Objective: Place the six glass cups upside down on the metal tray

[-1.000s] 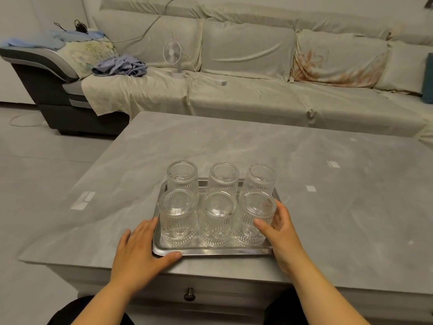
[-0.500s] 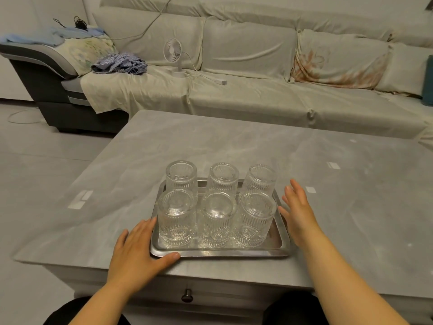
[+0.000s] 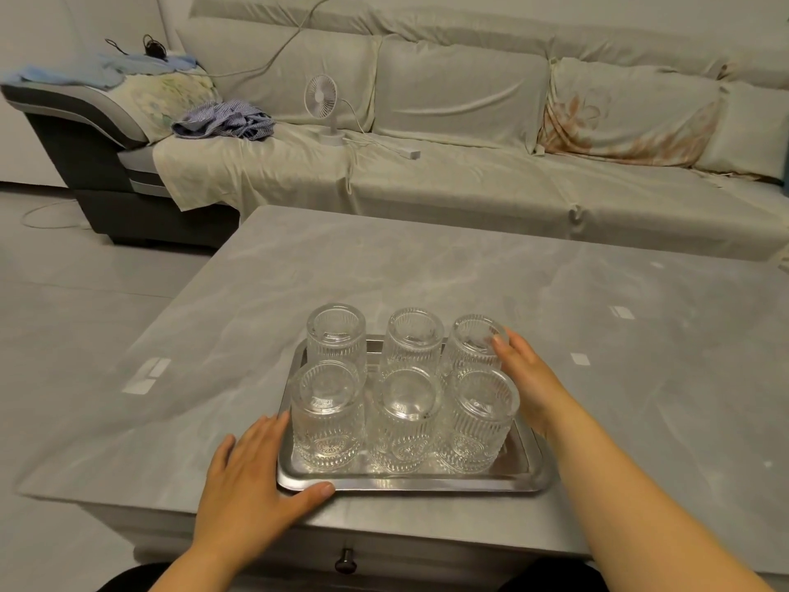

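Note:
Ribbed glass cups stand upside down on the metal tray [image 3: 410, 484] in two rows of three. The back row holds the left cup [image 3: 336, 335], middle cup [image 3: 414, 339] and right cup [image 3: 469, 343]. The front row holds the left cup [image 3: 328, 416], middle cup [image 3: 405, 420] and right cup [image 3: 478, 420]. My left hand [image 3: 256, 476] lies flat on the table at the tray's front left corner, thumb along the front rim. My right hand [image 3: 529, 382] reaches along the tray's right side, its fingertips touching the back right cup.
The tray sits near the front edge of a grey marble table [image 3: 427, 267] with a drawer knob [image 3: 345, 564] below. Behind the table is a covered sofa [image 3: 469, 177] with a small white fan [image 3: 321, 100] and crumpled clothes [image 3: 226, 121].
My right hand left the front right cup, swung out to the tray's right side, then moved forward to touch the back right cup. The left hand stayed at the front left corner.

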Motion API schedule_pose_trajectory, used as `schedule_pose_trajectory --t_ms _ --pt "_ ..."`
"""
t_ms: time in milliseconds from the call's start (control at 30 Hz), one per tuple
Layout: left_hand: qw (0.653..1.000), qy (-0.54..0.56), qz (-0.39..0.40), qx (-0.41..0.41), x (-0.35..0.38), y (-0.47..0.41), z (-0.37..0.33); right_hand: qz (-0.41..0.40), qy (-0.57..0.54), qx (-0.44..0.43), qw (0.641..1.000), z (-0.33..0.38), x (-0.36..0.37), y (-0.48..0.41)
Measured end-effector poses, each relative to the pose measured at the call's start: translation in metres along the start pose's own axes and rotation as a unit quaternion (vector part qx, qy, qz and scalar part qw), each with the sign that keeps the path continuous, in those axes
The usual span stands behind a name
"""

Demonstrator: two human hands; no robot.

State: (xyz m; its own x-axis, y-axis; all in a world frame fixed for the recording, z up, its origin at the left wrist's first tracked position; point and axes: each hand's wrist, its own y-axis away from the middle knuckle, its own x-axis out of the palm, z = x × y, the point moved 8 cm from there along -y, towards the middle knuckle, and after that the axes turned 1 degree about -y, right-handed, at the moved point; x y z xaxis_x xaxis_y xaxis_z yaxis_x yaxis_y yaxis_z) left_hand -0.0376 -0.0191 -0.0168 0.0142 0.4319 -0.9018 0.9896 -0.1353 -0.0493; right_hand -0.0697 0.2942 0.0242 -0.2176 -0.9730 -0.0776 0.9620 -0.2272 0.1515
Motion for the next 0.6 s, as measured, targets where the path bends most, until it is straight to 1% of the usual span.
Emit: schedule_pose_trajectory --t_ms 200,400,533,600 --pt "1.0 -0.001 0.007 -0.001 0.001 0.0 0.0 0.037 0.013 0.0 0.999 0.003 0.012 -0.003" --pt "1.0 -0.01 0.008 -0.003 0.0 0.0 -0.001 0.053 0.001 0.017 0.998 -0.001 0.013 -0.012" --pt "1.0 -0.015 0.015 -0.005 0.0 0.0 -0.003 0.037 -0.002 0.045 0.998 -0.007 0.009 -0.008" --pt "1.0 -0.012 0.029 -0.003 0.002 0.002 -0.002 0.019 -0.024 0.03 0.999 -0.007 0.006 -0.002"
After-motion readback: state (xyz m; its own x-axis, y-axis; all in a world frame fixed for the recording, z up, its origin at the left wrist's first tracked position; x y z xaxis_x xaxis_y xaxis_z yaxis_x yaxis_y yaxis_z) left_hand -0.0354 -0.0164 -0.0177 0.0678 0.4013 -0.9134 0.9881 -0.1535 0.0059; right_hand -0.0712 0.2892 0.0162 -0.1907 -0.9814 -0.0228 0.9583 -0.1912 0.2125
